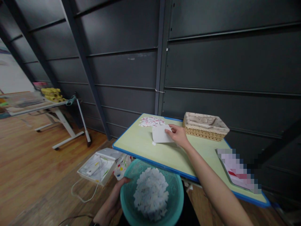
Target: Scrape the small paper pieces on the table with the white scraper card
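The white card (161, 134) is over the table (136, 144), at five o'clock from the view's centre, and the right hand (177, 135) pinches its right edge between thumb and fingers. I judge it light, rather stiff but easy to crease, so an edge hold should suit it. At six o'clock, the left hand (117, 193) grips the teal basket (180, 194) by its rim's ten o'clock; its lower fingers are hidden, so their curl I cannot tell
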`<state>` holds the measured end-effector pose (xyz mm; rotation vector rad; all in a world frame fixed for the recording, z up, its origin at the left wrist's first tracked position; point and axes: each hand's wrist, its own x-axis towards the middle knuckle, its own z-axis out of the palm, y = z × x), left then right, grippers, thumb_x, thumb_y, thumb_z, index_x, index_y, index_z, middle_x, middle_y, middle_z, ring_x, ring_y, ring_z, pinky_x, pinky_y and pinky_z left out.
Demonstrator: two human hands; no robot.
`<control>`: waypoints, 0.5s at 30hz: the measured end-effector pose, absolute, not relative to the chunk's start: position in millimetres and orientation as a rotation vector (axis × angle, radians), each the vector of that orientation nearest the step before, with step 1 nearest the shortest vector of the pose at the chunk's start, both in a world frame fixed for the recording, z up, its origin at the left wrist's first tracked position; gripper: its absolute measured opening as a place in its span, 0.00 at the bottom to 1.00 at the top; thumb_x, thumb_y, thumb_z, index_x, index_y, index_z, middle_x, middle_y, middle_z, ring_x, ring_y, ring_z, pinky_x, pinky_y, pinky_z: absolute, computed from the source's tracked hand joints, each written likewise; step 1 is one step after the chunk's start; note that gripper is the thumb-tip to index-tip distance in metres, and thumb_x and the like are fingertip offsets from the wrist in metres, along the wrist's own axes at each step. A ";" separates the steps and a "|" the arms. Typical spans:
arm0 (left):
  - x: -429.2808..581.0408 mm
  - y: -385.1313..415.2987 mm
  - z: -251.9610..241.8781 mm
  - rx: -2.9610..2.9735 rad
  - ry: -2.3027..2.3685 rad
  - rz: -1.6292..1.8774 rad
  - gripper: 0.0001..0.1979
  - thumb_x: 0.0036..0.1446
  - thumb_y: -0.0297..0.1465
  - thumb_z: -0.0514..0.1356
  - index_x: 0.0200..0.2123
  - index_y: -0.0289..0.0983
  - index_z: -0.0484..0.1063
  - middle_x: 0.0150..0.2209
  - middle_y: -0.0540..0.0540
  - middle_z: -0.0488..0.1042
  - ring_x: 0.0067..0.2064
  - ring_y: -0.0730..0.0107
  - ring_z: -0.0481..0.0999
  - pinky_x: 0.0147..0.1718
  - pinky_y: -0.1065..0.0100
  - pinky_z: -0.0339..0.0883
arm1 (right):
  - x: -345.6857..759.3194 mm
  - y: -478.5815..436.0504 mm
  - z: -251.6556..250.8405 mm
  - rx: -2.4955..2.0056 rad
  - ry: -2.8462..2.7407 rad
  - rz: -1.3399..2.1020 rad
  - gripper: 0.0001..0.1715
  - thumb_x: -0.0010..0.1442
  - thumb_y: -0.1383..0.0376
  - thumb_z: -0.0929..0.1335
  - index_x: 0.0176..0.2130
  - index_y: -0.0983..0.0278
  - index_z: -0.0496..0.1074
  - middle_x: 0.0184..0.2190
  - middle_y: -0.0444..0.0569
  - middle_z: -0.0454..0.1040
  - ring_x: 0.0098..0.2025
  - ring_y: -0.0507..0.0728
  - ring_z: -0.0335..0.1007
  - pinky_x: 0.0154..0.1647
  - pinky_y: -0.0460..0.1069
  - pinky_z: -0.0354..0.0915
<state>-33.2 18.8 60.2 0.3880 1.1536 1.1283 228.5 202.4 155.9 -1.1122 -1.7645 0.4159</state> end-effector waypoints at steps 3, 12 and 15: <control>-33.3 20.1 61.3 0.360 1.179 1.126 0.30 0.53 0.27 0.58 0.59 0.27 0.57 0.29 0.43 0.81 0.30 0.59 0.80 0.33 0.62 0.72 | 228.1 203.0 155.6 -1.088 -1.663 0.479 0.24 0.52 0.56 0.66 0.42 0.70 0.76 0.36 0.56 0.79 0.31 0.59 0.74 0.29 0.50 0.67; -28.0 18.6 66.3 0.356 1.164 1.136 0.26 0.53 0.25 0.56 0.56 0.27 0.59 0.24 0.45 0.79 0.23 0.60 0.77 0.25 0.62 0.69 | 229.7 205.5 153.5 -1.116 -1.615 0.623 0.21 0.49 0.55 0.68 0.38 0.68 0.75 0.31 0.54 0.79 0.29 0.58 0.73 0.25 0.48 0.64; -28.0 17.9 66.3 0.349 1.157 1.132 0.25 0.52 0.25 0.56 0.54 0.26 0.61 0.23 0.45 0.79 0.22 0.60 0.76 0.25 0.63 0.69 | 229.3 205.4 153.3 -1.142 -1.501 0.653 0.23 0.48 0.54 0.69 0.38 0.68 0.74 0.28 0.53 0.78 0.28 0.59 0.73 0.24 0.48 0.64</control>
